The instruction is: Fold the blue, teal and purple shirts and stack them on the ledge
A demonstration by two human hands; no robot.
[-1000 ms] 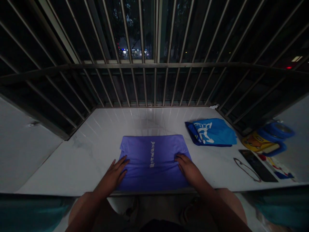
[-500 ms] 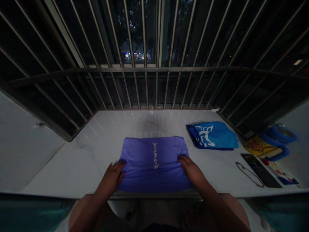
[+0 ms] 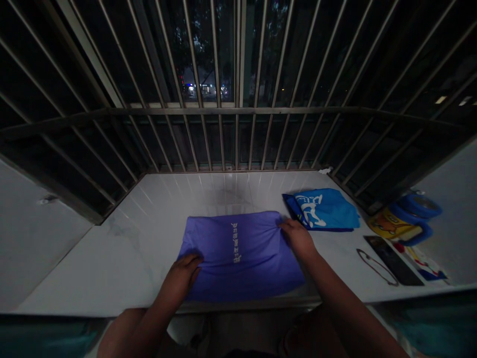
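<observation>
A folded purple shirt, with a column of white printed characters, lies on the pale ledge near its front edge. My left hand grips its left side, fingers on top and thumb lower down. At the upper right edge, my right hand pinches the fabric, and creases run inward from that spot. The right side of the shirt spreads wider toward the front edge. Just beyond my right hand rests a folded blue cloth item with white lettering, a darker blue layer beneath it.
On the right stand a blue and yellow container, a dark flat phone-like slab and a thin cord loop. Metal window bars close off the back of the white ledge. A small white scrap lies in the far right corner.
My right hand has moved up along the shirt's right edge, pulling creases into it. My left hand has slid slightly inward and down. The view has shifted a little.
</observation>
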